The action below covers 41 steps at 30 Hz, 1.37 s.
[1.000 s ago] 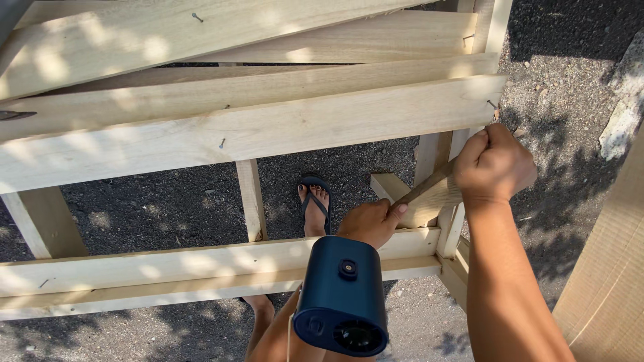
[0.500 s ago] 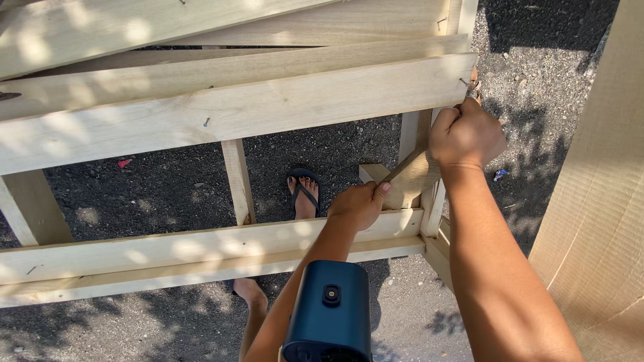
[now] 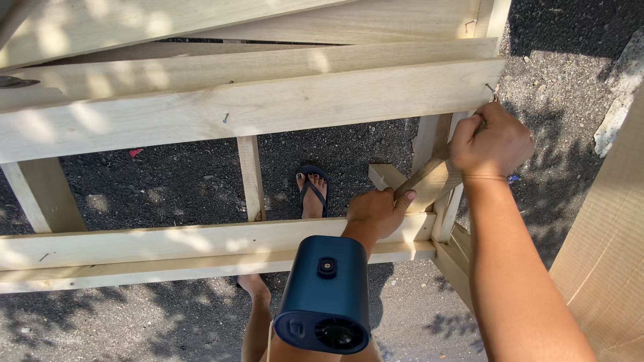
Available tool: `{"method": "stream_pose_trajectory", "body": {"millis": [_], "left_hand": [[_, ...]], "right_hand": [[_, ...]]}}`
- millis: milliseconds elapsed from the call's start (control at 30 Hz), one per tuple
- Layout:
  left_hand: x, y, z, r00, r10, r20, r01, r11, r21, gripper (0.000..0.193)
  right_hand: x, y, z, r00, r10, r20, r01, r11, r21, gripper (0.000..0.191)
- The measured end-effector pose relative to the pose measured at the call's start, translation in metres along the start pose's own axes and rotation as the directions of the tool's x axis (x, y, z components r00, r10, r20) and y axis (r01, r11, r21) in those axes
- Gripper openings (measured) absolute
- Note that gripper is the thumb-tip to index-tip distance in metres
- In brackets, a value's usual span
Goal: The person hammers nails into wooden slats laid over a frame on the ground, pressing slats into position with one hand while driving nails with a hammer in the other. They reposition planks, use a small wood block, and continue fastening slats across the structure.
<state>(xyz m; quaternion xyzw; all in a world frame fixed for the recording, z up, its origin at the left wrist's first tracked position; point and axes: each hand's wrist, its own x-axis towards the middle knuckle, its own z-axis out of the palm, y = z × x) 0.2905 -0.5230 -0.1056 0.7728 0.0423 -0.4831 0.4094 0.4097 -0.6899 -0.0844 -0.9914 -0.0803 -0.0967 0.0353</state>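
Observation:
A pale wooden frame of long boards (image 3: pixel 255 107) stands over dark gravel. A short slanted wooden slat (image 3: pixel 429 181) leans against the frame's right upright (image 3: pixel 429 137). My left hand (image 3: pixel 376 213) grips the slat's lower part, just above the lower rail (image 3: pixel 168 245). My right hand (image 3: pixel 490 142) is closed around the slat's upper end, just under the end of the upper board. A bent nail (image 3: pixel 492 87) sticks out of that board end, a little above my right hand. Another nail (image 3: pixel 226 118) shows mid-board.
A dark blue portable fan (image 3: pixel 325 298) hangs at my chest, hiding part of my left forearm. My foot in a dark sandal (image 3: pixel 313 191) stands on the gravel between the rails. A large tan board (image 3: pixel 604 255) leans at the right edge. A stone (image 3: pixel 617 87) lies at the far right.
Both hands keep their hold on the slanted slat. The view has shifted a little, so the frame and hands sit slightly further right.

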Motion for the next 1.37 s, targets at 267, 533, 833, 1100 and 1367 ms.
{"method": "stream_pose_trajectory", "body": {"millis": [267, 533, 833, 1100, 1367], "left_hand": [[-0.008, 0.009, -0.006, 0.997, -0.071, 0.033, 0.073, 0.996, -0.054, 0.080], [-0.016, 0.019, -0.021, 0.994, -0.101, 0.048, 0.102, 0.994, -0.027, 0.080], [-0.030, -0.007, -0.023, 0.897, 0.094, -0.432, -0.147, 0.985, -0.089, 0.055], [-0.110, -0.119, -0.070, 0.334, -0.042, -0.942, -0.363, 0.916, -0.170, 0.014], [-0.162, -0.232, -0.147, 0.268, -0.141, -0.953, -0.201, 0.959, -0.198, 0.017]], "right_hand": [[0.005, -0.006, 0.000, 0.999, -0.027, -0.017, 0.026, 0.999, -0.035, 0.012], [0.011, -0.011, 0.001, 1.000, -0.008, 0.019, 0.008, 0.999, -0.038, 0.009], [-0.004, -0.023, -0.015, 0.993, 0.075, -0.091, -0.070, 0.996, 0.062, 0.012], [-0.002, -0.163, -0.071, 0.988, 0.005, -0.154, 0.074, 0.859, 0.506, 0.016], [0.039, -0.313, -0.077, 0.980, -0.008, -0.199, 0.126, 0.797, 0.590, 0.021]]}}
